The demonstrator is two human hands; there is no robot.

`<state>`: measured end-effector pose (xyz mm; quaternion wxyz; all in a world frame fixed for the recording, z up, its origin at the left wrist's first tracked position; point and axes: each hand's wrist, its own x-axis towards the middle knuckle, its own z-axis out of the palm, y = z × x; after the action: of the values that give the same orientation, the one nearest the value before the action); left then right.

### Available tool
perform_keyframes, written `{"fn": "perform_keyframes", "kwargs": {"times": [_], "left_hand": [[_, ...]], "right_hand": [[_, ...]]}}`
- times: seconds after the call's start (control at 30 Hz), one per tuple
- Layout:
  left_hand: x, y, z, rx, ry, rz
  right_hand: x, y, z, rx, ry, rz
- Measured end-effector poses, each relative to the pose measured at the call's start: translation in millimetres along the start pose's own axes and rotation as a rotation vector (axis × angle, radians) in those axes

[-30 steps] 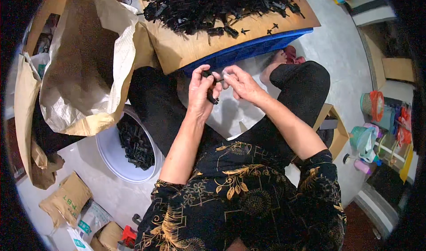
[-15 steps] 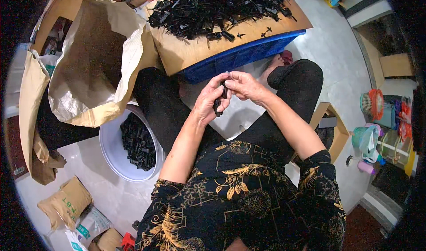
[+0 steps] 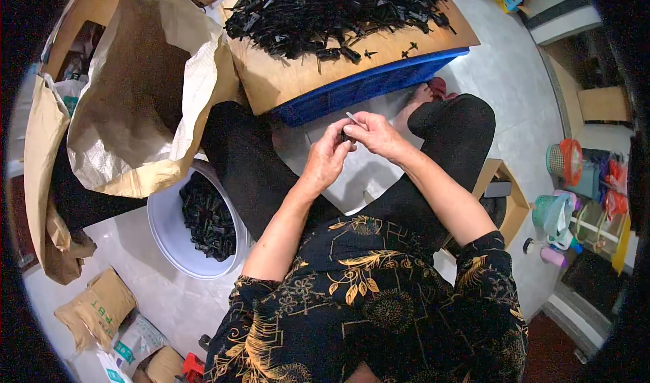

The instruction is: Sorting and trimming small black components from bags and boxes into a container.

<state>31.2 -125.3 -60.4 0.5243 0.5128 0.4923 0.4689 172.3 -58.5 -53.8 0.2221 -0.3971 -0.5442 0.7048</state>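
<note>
Over my lap, my left hand (image 3: pixel 326 159) is closed on a small black plastic part (image 3: pixel 344 137), mostly hidden by the fingers. My right hand (image 3: pixel 377 138) meets it at the fingertips, pinching a thin, pale, blade-like tool (image 3: pixel 353 119) whose exact kind I cannot make out. Beyond the hands, a heap of black plastic parts (image 3: pixel 325 17) covers much of a wooden board (image 3: pixel 261 85), which rests on a blue crate (image 3: pixel 365 86). To my left, a white bucket (image 3: pixel 162 230) holds more black parts (image 3: pixel 208 217).
A large open paper sack (image 3: pixel 135 105) stands at the left, above the bucket. Packed bags (image 3: pixel 101 308) lie at the lower left. Beside my right leg is an open cardboard box (image 3: pixel 518 203). Baskets and household items (image 3: pixel 562 159) line the far right.
My left hand has turned, and the black part that stuck out below its fingers is now mostly hidden. The pale tool now shows above the right fingertips.
</note>
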Motion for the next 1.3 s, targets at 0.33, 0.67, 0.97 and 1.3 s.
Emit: {"fn": "perform_keyframes", "kwargs": {"times": [0.33,0.67,0.97,1.3], "left_hand": [[8,4,-4,-0.160,0.172,-0.285],[15,0,-1,-0.171,0.216,-0.300],[15,-19,-1,0.139,0.272,-0.075],[3,33,-23,-0.092,0.347,-0.056]], "right_hand": [[-8,-11,17,0.174,0.014,0.262],[-1,-8,17,0.206,-0.024,0.244],[7,-8,19,0.182,0.013,0.320],[32,-48,-2,-0.142,-0.063,0.257]]}}
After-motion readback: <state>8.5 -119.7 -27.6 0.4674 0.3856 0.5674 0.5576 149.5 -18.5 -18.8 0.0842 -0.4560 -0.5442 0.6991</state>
